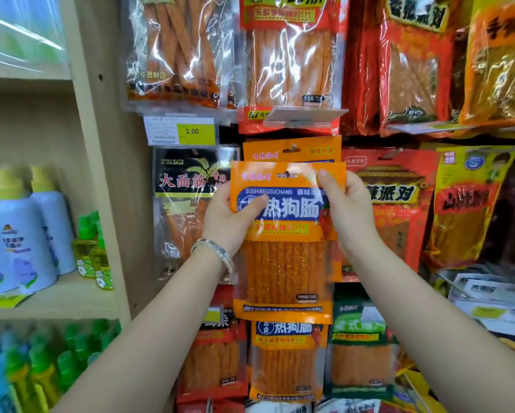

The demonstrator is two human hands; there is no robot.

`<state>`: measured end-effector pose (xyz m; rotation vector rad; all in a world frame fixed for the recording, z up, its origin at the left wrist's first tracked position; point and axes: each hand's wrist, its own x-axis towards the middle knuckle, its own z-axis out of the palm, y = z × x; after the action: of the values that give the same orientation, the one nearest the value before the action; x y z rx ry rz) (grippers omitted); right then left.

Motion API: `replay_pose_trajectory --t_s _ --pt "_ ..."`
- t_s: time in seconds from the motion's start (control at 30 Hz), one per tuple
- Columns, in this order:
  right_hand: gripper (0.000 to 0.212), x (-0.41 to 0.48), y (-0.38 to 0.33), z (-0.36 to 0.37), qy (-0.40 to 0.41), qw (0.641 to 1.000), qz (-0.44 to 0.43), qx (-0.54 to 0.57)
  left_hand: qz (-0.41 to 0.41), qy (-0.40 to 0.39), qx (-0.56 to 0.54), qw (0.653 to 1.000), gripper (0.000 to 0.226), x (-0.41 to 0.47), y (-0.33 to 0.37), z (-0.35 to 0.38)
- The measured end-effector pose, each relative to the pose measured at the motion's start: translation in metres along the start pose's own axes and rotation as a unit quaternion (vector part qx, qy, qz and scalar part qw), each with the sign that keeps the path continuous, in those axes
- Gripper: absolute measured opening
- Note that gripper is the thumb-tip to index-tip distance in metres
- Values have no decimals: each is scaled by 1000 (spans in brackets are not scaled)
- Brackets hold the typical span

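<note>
An orange snack packet (283,263) with a blue label and orange sticks inside is held upright in front of a hanging display. My left hand (231,219) grips its left edge, thumb across the blue label; a silver bracelet sits on that wrist. My right hand (345,210) pinches the packet's top right corner near its hang hole. Directly behind hangs a matching orange packet (292,150) on a metal peg (293,147).
Rows of snack packets hang all around: a black-labelled one (187,186) at left, red ones (390,186) at right, another orange one (286,362) below. A yellow price tag (192,131) reads 2.00. A wooden shelf (59,302) at left carries spray bottles (20,231).
</note>
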<state>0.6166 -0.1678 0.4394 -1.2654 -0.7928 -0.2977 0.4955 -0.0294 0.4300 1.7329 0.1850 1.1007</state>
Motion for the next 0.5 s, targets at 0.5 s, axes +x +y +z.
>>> replay_pose_trajectory --t_s 0.5 --pt "33 41 -21 8 66 995 -60 -54 215 -73 152 962 70 20 48 11"
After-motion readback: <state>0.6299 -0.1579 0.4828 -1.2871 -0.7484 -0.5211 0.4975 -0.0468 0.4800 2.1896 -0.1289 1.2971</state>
